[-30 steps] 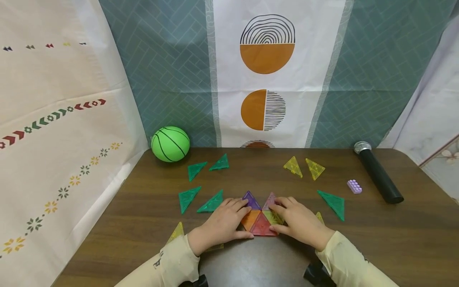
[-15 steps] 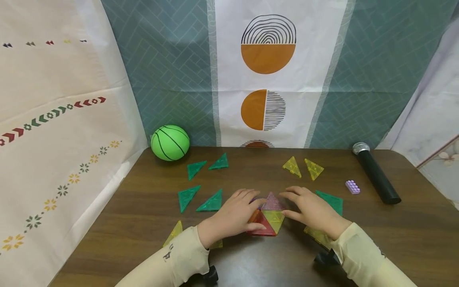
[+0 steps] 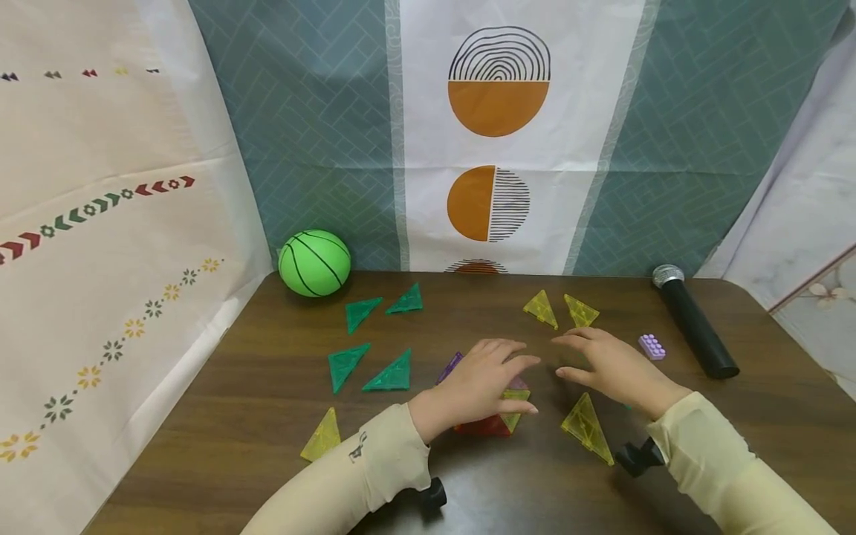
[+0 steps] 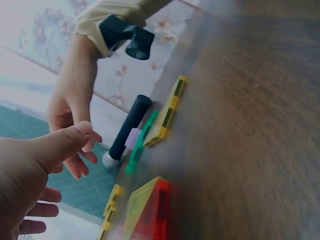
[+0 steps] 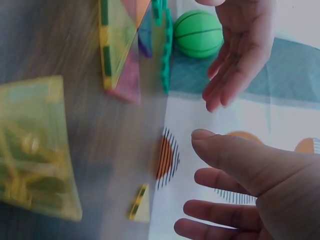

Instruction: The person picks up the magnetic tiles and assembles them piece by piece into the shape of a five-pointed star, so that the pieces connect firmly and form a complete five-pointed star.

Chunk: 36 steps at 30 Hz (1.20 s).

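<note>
My left hand (image 3: 478,383) hovers over a cluster of translucent triangular magnetic tiles, fingers loosely stretched, holding nothing. From under it show a red tile (image 3: 483,427), a yellow tile (image 3: 513,409) and the edge of a purple tile (image 3: 448,367). A pink tile (image 5: 129,77) and an orange tile (image 5: 136,10) join the same cluster in the right wrist view. To the right, my right hand (image 3: 611,368) is raised with relaxed fingers and nothing in them. A single yellow tile (image 3: 587,429) lies below it; a green tile (image 4: 142,142) is mostly hidden beneath it in the head view.
Several green tiles (image 3: 390,371) and a yellow tile (image 3: 323,436) lie left on the table (image 3: 221,416). Two yellow tiles (image 3: 540,308) lie at the back. A green ball (image 3: 314,263) stands back left; a purple toy brick (image 3: 652,347) and a microphone (image 3: 695,327) lie right.
Both hands have come off the sides of the tile cluster and moved right. The left now covers much of the cluster; the right covers the green tile and has uncovered the yellow one.
</note>
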Tool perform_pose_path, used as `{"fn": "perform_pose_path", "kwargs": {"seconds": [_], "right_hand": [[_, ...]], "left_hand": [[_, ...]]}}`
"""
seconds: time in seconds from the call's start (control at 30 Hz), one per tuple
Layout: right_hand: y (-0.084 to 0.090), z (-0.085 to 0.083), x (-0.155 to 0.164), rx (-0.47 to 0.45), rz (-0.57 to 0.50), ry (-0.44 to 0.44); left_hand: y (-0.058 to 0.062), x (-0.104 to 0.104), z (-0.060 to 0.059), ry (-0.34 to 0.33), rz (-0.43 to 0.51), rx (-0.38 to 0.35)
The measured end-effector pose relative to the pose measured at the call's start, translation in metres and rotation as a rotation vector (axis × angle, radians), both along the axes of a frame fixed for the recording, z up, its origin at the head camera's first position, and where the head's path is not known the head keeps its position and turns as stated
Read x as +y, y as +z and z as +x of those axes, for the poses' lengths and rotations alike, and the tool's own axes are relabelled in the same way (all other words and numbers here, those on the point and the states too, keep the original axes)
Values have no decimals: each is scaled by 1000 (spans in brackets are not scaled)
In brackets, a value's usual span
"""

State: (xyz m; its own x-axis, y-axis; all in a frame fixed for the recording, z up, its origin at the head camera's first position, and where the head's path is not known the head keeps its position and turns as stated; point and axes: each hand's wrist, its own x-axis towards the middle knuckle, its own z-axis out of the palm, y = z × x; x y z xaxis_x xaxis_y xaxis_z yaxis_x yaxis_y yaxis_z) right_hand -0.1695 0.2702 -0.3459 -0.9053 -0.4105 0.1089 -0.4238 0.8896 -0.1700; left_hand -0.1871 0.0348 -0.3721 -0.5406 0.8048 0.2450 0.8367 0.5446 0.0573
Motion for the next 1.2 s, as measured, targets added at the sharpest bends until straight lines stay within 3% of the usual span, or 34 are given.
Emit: {"fn": "perform_pose_path", "kwargs": {"seconds": [0.17,0.43,0.97,1.2], "right_hand": [[1,1,17,-13,21,-33],[-7,0,36,-46,39,-50],[-28,2,59,-130,84,-39],[-32,4,63,-112,124,-20]], "left_hand": [[-5,19,2,-25,-13,70],[-16,46,9,-58,-131,150],[-30,75,12,-184,-239,122],[-35,75,11,-186,-235,153]]}}
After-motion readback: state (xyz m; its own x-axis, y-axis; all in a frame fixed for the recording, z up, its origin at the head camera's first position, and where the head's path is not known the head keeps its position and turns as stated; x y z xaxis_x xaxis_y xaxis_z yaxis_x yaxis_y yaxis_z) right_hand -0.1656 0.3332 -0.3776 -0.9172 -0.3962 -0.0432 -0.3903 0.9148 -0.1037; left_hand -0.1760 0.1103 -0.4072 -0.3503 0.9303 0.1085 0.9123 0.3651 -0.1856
